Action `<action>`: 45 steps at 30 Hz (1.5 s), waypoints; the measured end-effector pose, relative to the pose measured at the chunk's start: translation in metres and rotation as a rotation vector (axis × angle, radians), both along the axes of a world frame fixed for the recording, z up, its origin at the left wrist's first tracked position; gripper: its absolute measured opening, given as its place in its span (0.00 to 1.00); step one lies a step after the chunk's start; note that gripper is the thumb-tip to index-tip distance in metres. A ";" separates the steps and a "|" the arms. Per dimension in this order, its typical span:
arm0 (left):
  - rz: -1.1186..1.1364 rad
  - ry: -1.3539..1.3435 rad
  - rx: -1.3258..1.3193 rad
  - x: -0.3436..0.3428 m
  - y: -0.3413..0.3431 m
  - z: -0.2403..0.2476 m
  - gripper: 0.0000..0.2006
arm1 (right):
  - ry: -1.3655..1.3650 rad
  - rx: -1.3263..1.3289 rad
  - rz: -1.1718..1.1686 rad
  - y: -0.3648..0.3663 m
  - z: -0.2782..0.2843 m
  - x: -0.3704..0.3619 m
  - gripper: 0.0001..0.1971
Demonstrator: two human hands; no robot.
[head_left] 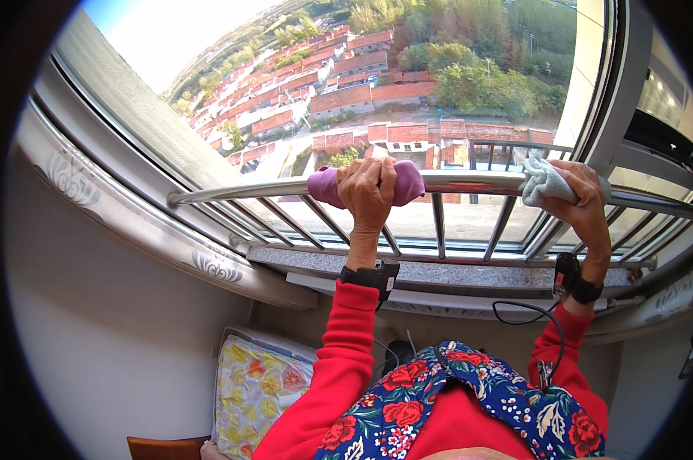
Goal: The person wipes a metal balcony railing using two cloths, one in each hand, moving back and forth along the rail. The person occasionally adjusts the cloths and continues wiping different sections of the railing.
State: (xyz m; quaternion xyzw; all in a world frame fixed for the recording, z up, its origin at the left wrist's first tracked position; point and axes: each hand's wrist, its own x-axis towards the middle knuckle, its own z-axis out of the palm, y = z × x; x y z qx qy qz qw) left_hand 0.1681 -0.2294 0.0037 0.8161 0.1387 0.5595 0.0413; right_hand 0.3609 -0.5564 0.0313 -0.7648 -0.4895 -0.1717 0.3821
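In the head view, the curved top rail is the landmark. The left hand is clenched over a purple cloth draped across the rail's middle stretch; the right hand grasps a bunched pale cloth against the rail, farther right.

The step looks like wiping the rail. To do it well, I would wrap each cloth fully round the tube, press evenly, follow the bend, and turn the wrists to reach the underside. The cable hanging below the rail from the right wrist should be kept from snagging.

Counted: two hands, two cloths, one top rail, two black wrist straps below it, and one stone sill under it. The uprights beneath the rail are several; I cannot count them surely.
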 end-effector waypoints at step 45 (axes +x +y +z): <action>-0.111 0.040 -0.208 -0.004 0.000 0.005 0.09 | 0.061 0.014 -0.006 0.000 -0.006 0.002 0.26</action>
